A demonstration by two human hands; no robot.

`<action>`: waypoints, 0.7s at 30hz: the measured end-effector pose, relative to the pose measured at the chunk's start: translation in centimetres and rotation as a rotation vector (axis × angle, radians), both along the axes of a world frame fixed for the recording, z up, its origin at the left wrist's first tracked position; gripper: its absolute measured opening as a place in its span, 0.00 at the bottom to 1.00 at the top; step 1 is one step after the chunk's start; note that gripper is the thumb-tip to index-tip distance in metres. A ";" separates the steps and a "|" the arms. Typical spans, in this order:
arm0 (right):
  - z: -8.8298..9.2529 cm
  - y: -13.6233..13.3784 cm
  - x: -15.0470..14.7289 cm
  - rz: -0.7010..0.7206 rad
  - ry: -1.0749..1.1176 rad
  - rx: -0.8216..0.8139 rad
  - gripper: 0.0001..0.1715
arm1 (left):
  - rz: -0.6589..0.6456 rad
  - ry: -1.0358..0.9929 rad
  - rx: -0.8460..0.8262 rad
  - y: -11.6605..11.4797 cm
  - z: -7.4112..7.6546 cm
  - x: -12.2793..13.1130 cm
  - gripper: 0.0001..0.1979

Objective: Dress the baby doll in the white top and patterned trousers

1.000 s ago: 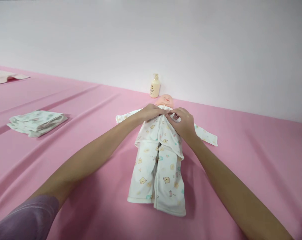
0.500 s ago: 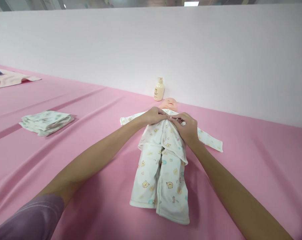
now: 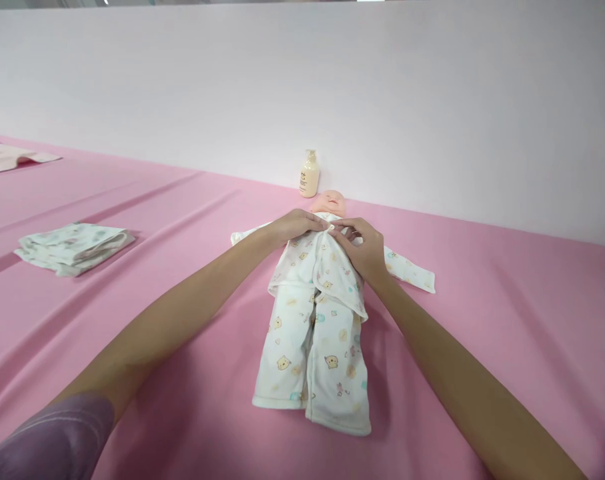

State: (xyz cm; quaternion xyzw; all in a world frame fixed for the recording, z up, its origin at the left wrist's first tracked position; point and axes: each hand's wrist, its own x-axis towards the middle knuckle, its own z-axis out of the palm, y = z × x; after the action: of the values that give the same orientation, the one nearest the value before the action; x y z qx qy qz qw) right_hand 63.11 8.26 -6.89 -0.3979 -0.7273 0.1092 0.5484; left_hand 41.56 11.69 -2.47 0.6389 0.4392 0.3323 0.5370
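Observation:
A baby doll [image 3: 331, 202] lies on its back, dressed in a white bear-print jacket [image 3: 302, 263] and matching trousers [image 3: 332, 363]. At the upper chest, my left hand [image 3: 298, 225] pinches one front edge of the jacket. My right hand [image 3: 365, 243] faces it from the other side, thumb and fingertips closed on the opposite edge. Between the fingertips shows a small pale button [image 3: 331, 227]. Below the hands the jacket fronts hang slightly apart, and the doll's sleeves stretch out to both sides.
Behind the doll's head a cream pump bottle [image 3: 309, 175] stands against the white wall [image 3: 432, 113]. Folded printed cloth [image 3: 75, 247] lies at left on the pink sheet [image 3: 182, 220], which has long creases. A light pink mat [image 3: 12, 157] sits farther left.
The view has shifted slightly, so everything sits a little more to the left and higher. Both hands stay at the jacket's upper front, and the button now shows more clearly between the fingertips.

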 end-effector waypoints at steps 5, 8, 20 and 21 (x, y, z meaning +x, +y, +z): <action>0.5 0.1 0.1 -0.030 -0.125 0.083 0.09 | -0.077 -0.057 -0.030 -0.1 0.0 -0.1 0.13; 0.6 0.0 -0.1 -0.071 -0.172 0.118 0.08 | -0.035 -0.024 0.010 -0.3 0.2 0.0 0.13; 0.3 -0.2 -0.4 -0.055 -0.033 0.028 0.08 | -0.036 0.113 0.103 -0.8 0.6 -0.2 0.13; 0.4 -0.2 -0.4 -0.046 0.002 -0.012 0.09 | -0.027 0.137 0.122 -0.9 0.7 -0.2 0.13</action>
State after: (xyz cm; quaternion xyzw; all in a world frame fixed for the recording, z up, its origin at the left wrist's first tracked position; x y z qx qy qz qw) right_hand 62.68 8.05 -6.50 -0.4175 -0.7167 0.1012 0.5493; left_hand 41.37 10.74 -1.80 0.6973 0.4453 0.3068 0.4704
